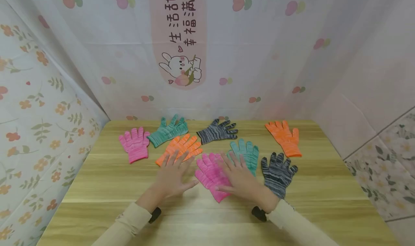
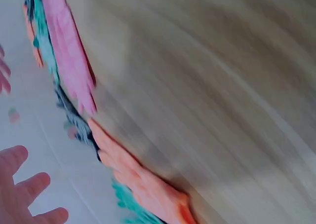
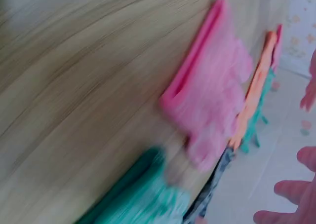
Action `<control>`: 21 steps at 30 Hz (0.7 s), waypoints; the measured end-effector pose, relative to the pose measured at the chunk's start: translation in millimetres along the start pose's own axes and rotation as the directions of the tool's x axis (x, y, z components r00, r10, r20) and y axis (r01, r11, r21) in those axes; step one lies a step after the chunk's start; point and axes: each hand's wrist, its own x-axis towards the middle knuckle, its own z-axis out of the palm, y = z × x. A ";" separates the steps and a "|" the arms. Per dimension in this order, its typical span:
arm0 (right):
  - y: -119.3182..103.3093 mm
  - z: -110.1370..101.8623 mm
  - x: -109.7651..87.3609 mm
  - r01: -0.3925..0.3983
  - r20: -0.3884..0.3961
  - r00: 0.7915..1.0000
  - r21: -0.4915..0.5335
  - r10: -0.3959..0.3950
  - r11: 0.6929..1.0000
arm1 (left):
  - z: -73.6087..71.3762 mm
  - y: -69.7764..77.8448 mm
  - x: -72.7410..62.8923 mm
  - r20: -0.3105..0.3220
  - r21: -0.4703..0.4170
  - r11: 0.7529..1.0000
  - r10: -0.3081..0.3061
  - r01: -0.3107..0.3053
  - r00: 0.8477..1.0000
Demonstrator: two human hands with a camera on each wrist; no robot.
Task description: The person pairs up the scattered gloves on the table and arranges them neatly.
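Note:
Both bare hands hover over knitted gloves on a wooden table, holding nothing. My left hand (image 1: 172, 177) has its fingers spread, just in front of an orange glove (image 1: 181, 148). My right hand (image 1: 242, 181), fingers spread too, covers part of a pink glove (image 1: 207, 171) and the lower part of a green glove (image 1: 244, 153). In the left wrist view, the left fingers (image 2: 33, 188) stand apart from the gloves. The right wrist view likewise has the right fingers (image 3: 292, 190) clear of the pink glove (image 3: 212, 95).
Another pink glove (image 1: 137, 145), a green glove (image 1: 169, 131) and a black-grey glove (image 1: 218, 132) lie toward the back. To the right are an orange glove (image 1: 286, 139) and a second black-grey glove (image 1: 278, 174). A patterned curtain (image 1: 253, 58) hangs behind the wooden table (image 1: 194, 224).

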 end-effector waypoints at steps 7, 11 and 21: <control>-32.1 4.1 27.7 -0.043 0.007 0.999 0.207 0.043 0.977 | 5.0 -34.0 -6.5 0.045 -0.185 0.958 -0.216 0.221 0.975; -57.0 10.2 47.0 -0.074 0.054 0.997 0.324 0.059 0.943 | 9.1 -55.7 -18.3 0.136 -0.307 0.875 -0.350 0.375 0.927; -115.8 45.4 92.5 -0.169 0.147 0.982 0.394 0.119 0.904 | -2.8 -79.3 -23.5 0.184 -0.463 0.790 -0.359 0.403 0.915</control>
